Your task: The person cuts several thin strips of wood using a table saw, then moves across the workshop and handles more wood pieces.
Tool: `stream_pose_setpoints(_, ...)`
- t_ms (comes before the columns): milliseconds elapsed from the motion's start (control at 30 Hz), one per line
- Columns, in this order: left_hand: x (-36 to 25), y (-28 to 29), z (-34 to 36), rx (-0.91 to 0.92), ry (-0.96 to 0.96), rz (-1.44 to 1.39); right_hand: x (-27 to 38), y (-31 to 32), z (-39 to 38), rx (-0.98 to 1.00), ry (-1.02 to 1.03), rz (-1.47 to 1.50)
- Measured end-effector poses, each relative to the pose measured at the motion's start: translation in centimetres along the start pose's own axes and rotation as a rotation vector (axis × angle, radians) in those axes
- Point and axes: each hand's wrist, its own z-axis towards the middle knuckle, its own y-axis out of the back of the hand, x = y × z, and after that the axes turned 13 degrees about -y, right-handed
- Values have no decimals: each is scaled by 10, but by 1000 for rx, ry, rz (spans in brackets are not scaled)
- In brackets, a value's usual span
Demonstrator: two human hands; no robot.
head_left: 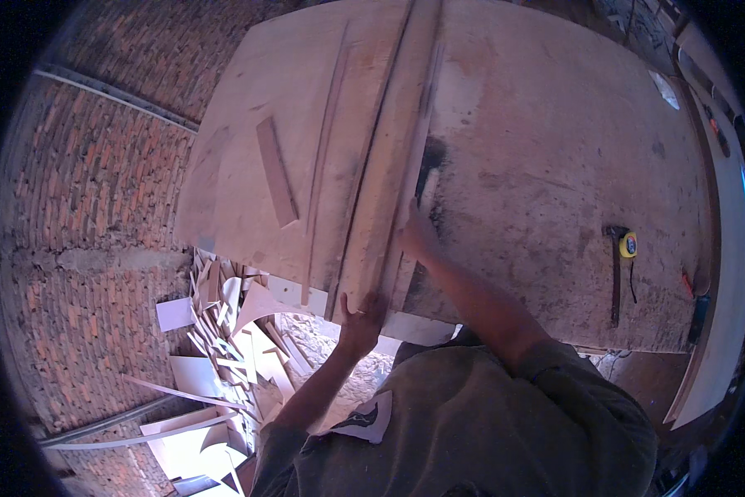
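Reaching to the long board (387, 166), left hand (362, 325) thumb-spread at near end, right hand (416, 234) farther up, both grips unclear

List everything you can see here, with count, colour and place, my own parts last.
Worktop: 1, brown, centre
Plank: 1, yellowish brown, lengthwise on worktop's middle
Strip: 1, brown, left of plank
Slat: 1, brown, left of strip
Hammer: 1, dark, worktop's right
Tape measure: 1, yellow, beside hammer's head
Small item: 1, red, worktop's right edge; kind unclear
Offcuts: many, pale and brown, heaped lower left
Brick wall: 1, reddish, far left
Board: 1, pale, right of worktop
Shirt: 1, dark, bottom
Left hand: 1, bare, plank's near end
Right hand: 1, bare, plank's right side
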Motion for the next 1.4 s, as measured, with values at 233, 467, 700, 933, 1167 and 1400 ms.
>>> stream_pose_setpoints(233, 9, 7, 31, -90, -1, 52, -4, 4, 29, -118, -216, 175)
stream_pose_setpoints(467, 22, 10, 58, -174, -26, 122, -10, 12, 14, 10, -267, 287)
stream_pose_setpoints(700, 34, 19, 91, -96, 37, 156, 4, 12, -63, 40, -144, 270)
stream_pose_setpoints(933, 51, 37, 124, -62, 47, 78, 12, 22, -54, 8, -121, 421)
stream_pose_setpoints(1167, 71, 45, 160, -127, 11, 1, 19, 21, -13, -77, -343, 526)
stream_pose_setpoints(1400, 95, 49, 197, -138, -105, -15, 11, 19, 19, -308, -330, 478)
